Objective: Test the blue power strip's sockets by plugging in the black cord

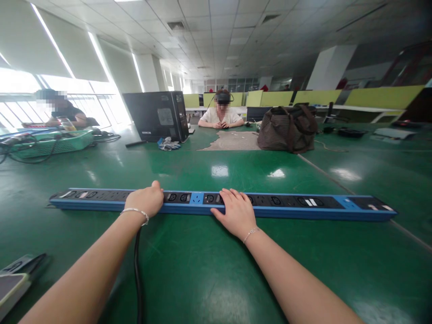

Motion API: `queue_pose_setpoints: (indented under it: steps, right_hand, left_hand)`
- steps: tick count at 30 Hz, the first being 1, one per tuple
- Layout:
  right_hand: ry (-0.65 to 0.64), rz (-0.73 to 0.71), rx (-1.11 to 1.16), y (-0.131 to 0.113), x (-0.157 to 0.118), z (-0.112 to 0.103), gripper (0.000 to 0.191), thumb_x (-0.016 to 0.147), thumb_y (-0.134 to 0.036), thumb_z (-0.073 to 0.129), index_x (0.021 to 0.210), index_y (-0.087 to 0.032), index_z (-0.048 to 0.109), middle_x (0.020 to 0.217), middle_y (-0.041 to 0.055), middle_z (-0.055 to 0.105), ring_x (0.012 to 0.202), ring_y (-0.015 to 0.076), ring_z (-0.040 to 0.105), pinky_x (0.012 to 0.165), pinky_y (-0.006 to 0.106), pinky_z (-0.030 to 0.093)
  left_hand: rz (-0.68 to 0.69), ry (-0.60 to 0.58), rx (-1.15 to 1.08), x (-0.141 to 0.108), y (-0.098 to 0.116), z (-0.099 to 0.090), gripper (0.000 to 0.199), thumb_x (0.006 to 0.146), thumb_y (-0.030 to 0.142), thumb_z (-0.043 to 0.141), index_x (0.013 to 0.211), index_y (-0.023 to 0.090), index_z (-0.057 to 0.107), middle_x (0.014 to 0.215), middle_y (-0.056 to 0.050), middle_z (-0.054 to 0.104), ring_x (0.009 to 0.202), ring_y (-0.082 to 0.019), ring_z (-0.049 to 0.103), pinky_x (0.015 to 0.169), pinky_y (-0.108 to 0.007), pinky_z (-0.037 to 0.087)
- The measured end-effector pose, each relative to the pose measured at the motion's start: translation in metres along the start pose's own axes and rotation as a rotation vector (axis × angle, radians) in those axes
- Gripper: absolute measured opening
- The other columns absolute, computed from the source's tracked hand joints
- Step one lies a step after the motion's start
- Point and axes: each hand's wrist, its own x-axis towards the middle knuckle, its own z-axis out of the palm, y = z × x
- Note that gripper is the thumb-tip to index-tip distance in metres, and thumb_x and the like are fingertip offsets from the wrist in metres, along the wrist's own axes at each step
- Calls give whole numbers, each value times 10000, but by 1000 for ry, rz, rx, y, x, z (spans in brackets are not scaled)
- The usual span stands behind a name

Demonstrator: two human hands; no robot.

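Note:
A long power strip [273, 212], blue with black socket sections, lies across the green table in front of me. My left hand [146, 200] is closed in a fist over its left half, thumb uppermost. From beneath that wrist a black power cord [137, 270] runs down toward the table's near side; its end is hidden inside the fist. Right of the middle, my right hand [237, 210] grips the strip, with the fingers across the top and the thumb against the near blue side. Several sockets show between my two hands.
Behind the strip stand a black computer case [157, 116], gloves [168, 144] and a brown bag [285, 130]. A green basket [54, 143] with cables sits far left. One person [221, 112] faces me across the table; another [60, 110] is by the windows. A light-edged device [13, 288] lies near left.

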Motion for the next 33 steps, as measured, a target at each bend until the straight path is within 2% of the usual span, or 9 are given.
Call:
queue_pose_setpoints:
  steps: [7, 14, 20, 28, 30, 33]
  right_hand:
    - [3, 3, 12, 0, -1, 0, 556, 820, -540, 475, 1241, -179, 520, 1296, 81, 540, 1201, 260, 428, 1018, 418, 249]
    - [2, -2, -6, -1, 0, -2, 546, 824, -531, 474, 1235, -176, 521, 1287, 96, 543, 1191, 257, 431, 1008, 415, 257]
    - [4, 2, 4, -2, 0, -3, 537, 822, -527, 476, 1230, -182, 529, 1281, 97, 547, 1181, 260, 438, 1009, 422, 251]
    - [14, -5, 2, -2, 0, -4, 529, 819, -525, 485, 1212, -174, 532, 1253, 103, 562, 1146, 256, 453, 991, 413, 266]
    - [15, -8, -1, -2, 0, -4, 525, 821, -526, 483, 1211, -177, 532, 1251, 96, 564, 1143, 254, 453, 989, 410, 268]
    - [18, -18, -4, -2, 0, -4, 517, 831, -523, 469, 1219, -188, 530, 1255, 81, 562, 1147, 253, 446, 994, 411, 264]
  left_hand:
    - [-48, 51, -8, -7, 4, 7, 445, 880, 344, 138, 1042, 119, 486, 797, -190, 685, 808, -342, 661, 689, -441, 452]
    - [24, -39, -12, 4, 0, -3, 437, 870, 330, 167, 1039, 106, 502, 931, -224, 679, 885, -349, 644, 732, -448, 446]
    - [-27, 42, -13, -5, 3, 3, 480, 872, 345, 141, 1065, 103, 509, 833, -221, 685, 822, -356, 653, 688, -452, 451]
    - [2, 14, -18, -3, 2, 0, 452, 876, 361, 151, 1056, 129, 496, 877, -197, 689, 847, -339, 653, 714, -448, 451]
    - [-30, 8, -44, -3, 1, 1, 460, 877, 385, 144, 1053, 145, 494, 875, -189, 689, 853, -334, 652, 717, -442, 451]
    - [-149, 28, -130, -6, 1, 4, 486, 869, 457, 143, 1036, 173, 500, 911, -181, 686, 866, -328, 651, 717, -426, 454]
